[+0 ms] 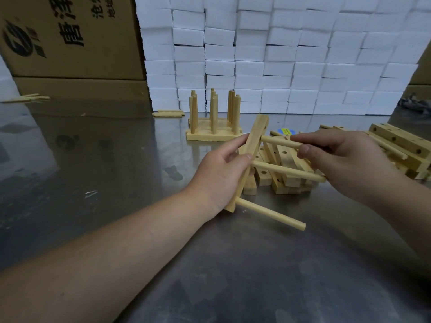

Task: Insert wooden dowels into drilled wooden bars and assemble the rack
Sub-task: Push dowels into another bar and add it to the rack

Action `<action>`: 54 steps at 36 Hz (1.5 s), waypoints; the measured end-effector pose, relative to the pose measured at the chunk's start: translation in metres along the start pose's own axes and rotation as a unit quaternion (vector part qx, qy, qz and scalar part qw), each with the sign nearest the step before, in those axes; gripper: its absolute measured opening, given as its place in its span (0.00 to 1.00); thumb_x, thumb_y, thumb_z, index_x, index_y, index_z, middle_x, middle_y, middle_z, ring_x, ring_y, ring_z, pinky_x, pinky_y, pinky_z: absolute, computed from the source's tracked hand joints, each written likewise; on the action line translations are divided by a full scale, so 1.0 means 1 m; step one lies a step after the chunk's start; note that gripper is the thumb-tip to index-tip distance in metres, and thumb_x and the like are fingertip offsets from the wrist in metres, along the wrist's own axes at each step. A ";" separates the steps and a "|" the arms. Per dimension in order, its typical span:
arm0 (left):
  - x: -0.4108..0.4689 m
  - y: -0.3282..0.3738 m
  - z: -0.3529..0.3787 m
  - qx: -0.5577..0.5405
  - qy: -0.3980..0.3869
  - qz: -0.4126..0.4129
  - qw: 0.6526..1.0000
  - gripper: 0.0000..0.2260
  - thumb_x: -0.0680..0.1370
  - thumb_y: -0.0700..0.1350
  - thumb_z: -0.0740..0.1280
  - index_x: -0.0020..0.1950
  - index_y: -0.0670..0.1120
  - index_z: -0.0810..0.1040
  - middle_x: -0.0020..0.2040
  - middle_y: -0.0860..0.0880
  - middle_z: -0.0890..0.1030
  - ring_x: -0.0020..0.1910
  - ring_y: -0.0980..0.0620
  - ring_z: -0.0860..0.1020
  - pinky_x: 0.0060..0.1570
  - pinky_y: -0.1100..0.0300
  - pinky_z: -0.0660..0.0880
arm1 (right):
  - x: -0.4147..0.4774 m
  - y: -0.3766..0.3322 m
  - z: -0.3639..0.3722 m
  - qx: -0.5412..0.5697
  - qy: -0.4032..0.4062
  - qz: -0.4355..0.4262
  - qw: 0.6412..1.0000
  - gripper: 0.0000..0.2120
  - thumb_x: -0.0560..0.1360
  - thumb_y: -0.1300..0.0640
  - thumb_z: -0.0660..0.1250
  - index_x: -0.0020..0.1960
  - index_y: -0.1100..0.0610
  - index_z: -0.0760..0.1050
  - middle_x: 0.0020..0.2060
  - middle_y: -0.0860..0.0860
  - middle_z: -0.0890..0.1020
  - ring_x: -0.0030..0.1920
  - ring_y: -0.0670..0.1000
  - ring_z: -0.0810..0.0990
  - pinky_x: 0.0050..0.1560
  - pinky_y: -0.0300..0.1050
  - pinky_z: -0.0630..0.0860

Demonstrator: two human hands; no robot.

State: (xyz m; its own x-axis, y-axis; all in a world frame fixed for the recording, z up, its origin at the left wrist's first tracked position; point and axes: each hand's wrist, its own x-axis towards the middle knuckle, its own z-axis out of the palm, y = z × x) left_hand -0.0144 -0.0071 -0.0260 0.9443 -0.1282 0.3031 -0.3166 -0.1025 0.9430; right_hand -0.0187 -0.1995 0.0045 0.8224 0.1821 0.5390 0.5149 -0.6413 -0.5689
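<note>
Steel tabletop (pixel 116 159) fills the foreground, backed by stacked white foam blocks (pixel 279 54) and cardboard boxes (pixel 70 38).

**Head view**

1. Grip, left. My left hand (pixel 221 176) is wrapped round the bar (pixel 257 131), thumb on the near face and fingers behind. The bar is held tilted, clear of the table.
2. Grip, right. My right hand (pixel 345 157) pinches the top dowel (pixel 279 142) between thumb and curled fingers. The dowel's other end meets the bar just above the left grip. I cannot tell how deep it sits.
3. Fitted parts. The middle dowel (pixel 286 170) leaves the bar beside my left thumb and runs under the right palm. The bottom dowel (pixel 270 213) projects below the left grip.
4. Stock. A pile of drilled bars (pixel 286 180) lies beneath both grips. The finished rack (pixel 213 117) stands beyond the left grip, with loose dowels (pixel 168 113) further left.

**Procedure, as I judge it**

- Line the top dowel up parallel with the two below it.
- Press along its axis only, adding a slight twist.
- Brace the left fingers directly behind the hole.
- Do not lever against the middle dowel, since a slanted entry may jam or split the bar.
- Seat it to a matching projection.
</note>
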 end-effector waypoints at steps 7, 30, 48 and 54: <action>0.001 -0.001 -0.001 0.006 -0.002 0.004 1.000 0.16 0.79 0.41 0.60 0.63 0.58 0.73 0.42 0.54 0.79 0.37 0.67 0.77 0.34 0.77 0.70 | 0.000 -0.001 0.001 -0.013 -0.014 -0.016 1.000 0.16 0.73 0.56 0.66 0.42 0.33 0.73 0.29 0.46 0.80 0.28 0.37 0.73 0.27 0.25 0.66; 0.000 0.000 0.000 -0.001 -0.005 -0.004 1.000 0.15 0.79 0.43 0.61 0.62 0.60 0.74 0.39 0.53 0.80 0.33 0.64 0.78 0.32 0.73 0.71 | 0.000 -0.002 0.001 0.021 -0.040 -0.014 0.999 0.11 0.74 0.56 0.65 0.44 0.37 0.76 0.28 0.38 0.76 0.27 0.38 0.72 0.27 0.26 0.65; 0.000 0.000 -0.001 -0.020 -0.032 -0.006 0.999 0.19 0.78 0.40 0.62 0.67 0.56 0.72 0.41 0.54 0.80 0.34 0.60 0.79 0.37 0.70 0.74 | -0.001 -0.008 -0.002 0.058 -0.054 0.008 0.997 0.11 0.71 0.55 0.68 0.42 0.38 0.77 0.28 0.44 0.78 0.26 0.37 0.72 0.27 0.26 0.65; -0.001 0.001 0.000 -0.032 -0.033 -0.007 0.999 0.19 0.78 0.39 0.62 0.67 0.56 0.72 0.43 0.53 0.80 0.33 0.60 0.78 0.35 0.70 0.74 | 0.000 -0.006 -0.001 0.046 -0.040 0.000 0.998 0.11 0.72 0.55 0.66 0.42 0.38 0.76 0.25 0.40 0.75 0.25 0.38 0.70 0.27 0.26 0.65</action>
State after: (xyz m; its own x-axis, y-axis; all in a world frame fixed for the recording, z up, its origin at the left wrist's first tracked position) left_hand -0.0152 -0.0067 -0.0255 0.9398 -0.1930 0.2822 -0.2952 -0.0422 0.9545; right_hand -0.0219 -0.1963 0.0079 0.8378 0.2433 0.4888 0.5310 -0.5715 -0.6256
